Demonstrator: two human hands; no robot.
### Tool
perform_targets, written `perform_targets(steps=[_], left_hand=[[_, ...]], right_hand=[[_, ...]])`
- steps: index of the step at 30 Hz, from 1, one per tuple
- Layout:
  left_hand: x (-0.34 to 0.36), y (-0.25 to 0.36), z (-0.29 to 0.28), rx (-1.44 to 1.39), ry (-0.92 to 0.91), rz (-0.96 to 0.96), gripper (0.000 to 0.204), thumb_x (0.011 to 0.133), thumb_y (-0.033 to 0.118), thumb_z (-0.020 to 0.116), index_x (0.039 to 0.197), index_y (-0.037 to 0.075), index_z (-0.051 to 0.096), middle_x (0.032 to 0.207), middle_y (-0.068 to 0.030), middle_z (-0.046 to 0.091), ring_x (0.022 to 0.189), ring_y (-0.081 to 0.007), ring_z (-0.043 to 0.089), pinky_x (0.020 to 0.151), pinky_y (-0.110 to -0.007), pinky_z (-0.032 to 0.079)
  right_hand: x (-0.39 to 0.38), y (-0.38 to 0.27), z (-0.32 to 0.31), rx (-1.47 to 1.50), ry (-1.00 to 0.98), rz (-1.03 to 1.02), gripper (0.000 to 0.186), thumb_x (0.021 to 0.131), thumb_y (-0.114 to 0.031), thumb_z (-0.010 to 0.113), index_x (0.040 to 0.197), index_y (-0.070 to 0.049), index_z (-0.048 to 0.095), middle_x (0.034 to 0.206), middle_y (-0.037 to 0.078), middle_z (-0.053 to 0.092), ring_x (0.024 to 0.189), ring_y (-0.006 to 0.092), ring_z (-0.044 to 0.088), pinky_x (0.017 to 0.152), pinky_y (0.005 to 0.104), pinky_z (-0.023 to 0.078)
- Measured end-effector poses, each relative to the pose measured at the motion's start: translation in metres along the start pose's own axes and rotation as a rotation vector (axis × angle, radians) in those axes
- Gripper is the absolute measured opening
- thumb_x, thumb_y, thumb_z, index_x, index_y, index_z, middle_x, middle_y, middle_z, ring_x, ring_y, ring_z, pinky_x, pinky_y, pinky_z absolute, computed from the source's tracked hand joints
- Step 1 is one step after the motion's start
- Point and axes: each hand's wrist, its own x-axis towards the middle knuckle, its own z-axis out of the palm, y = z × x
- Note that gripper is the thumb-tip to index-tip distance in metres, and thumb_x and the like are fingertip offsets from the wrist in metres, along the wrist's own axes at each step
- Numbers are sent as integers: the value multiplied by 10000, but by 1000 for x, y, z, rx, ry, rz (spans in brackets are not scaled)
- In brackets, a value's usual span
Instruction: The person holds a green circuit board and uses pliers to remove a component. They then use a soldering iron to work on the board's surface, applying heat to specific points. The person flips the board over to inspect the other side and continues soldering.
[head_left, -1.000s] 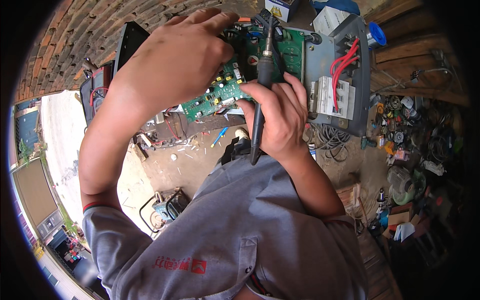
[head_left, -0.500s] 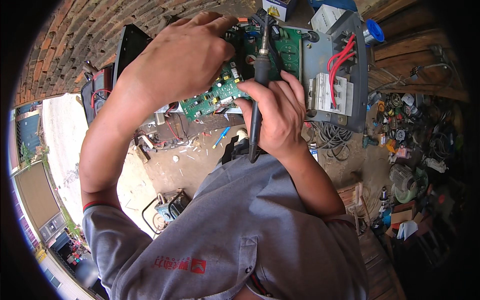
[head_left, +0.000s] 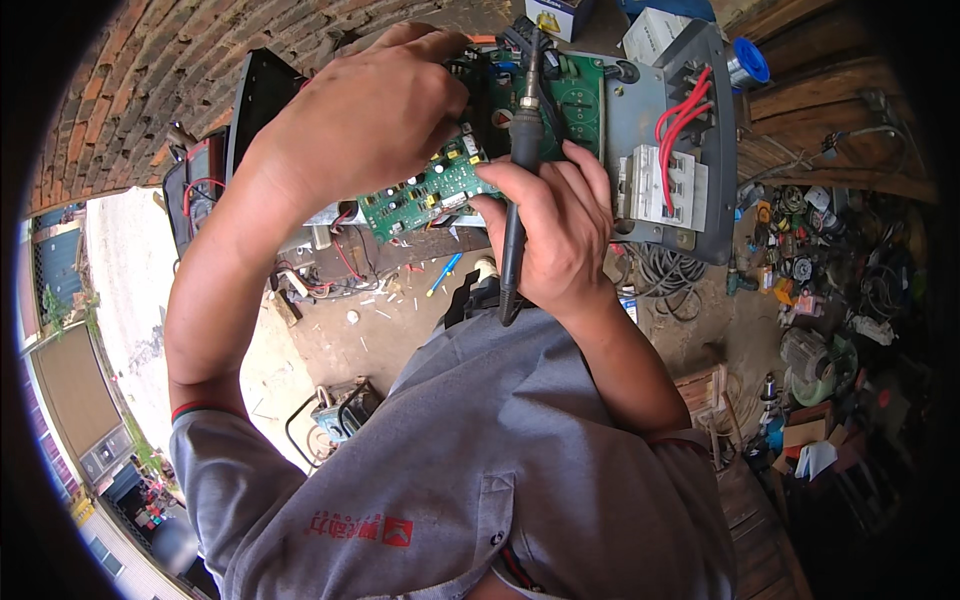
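Note:
My left hand (head_left: 375, 115) reaches over the upper left part of an opened machine, fingers bent down. Its fingertips are hidden, so what they grip does not show. A small green circuit board (head_left: 425, 200) with yellow and white parts sits tilted just below that hand. My right hand (head_left: 560, 220) pinches the board's right edge between thumb and forefinger. The same hand carries a soldering iron (head_left: 513, 235), its dark handle lying across the fingers and its metal end pointing up and away. Behind the iron, a larger green board (head_left: 578, 110) lies inside the machine.
On the right, the machine's grey panel (head_left: 640, 110) bears thick red wires (head_left: 672, 135). A solder spool (head_left: 748, 62) with a blue rim stands beyond. A blue screwdriver-like tool (head_left: 444, 273) lies on the littered floor. Coiled black cable (head_left: 668, 275) lies under the machine.
My left hand and forearm have shifted slightly, the forearm a little to the right. My right hand keeps its hold on the board and the soldering iron, nearly still.

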Motion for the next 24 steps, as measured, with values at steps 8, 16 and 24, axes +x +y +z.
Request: perform_targets(steps=[8, 16, 24], left_hand=[[3, 1, -4, -30, -35, -16, 125, 848, 135, 692, 906, 30, 724, 1391, -201, 558, 1285, -384, 526, 1012, -452, 492], [5, -4, -1, -47, -32, 19, 131, 842, 147, 700, 874, 21, 717, 1397, -213, 549, 1273, -401, 529, 1016, -459, 486], [2, -1, 0, -51, -18, -23, 152, 840, 159, 718, 860, 10, 694, 1405, -220, 539, 1323, -411, 479, 1068, -466, 445]], right_hand=[[-1, 1, 1, -1, 7, -12, 375, 763, -79, 793, 1107, -78, 643, 893, 64, 696, 756, 269, 638, 937, 470, 460], [-1, 1, 1, -12, 0, -5, 369, 768, -87, 791, 1105, -85, 639, 903, 58, 699, 750, 266, 636, 938, 472, 457], [0, 2, 3, -16, 20, -13, 373, 767, -79, 790, 1107, -85, 638, 903, 61, 705, 748, 265, 640, 938, 469, 459]])
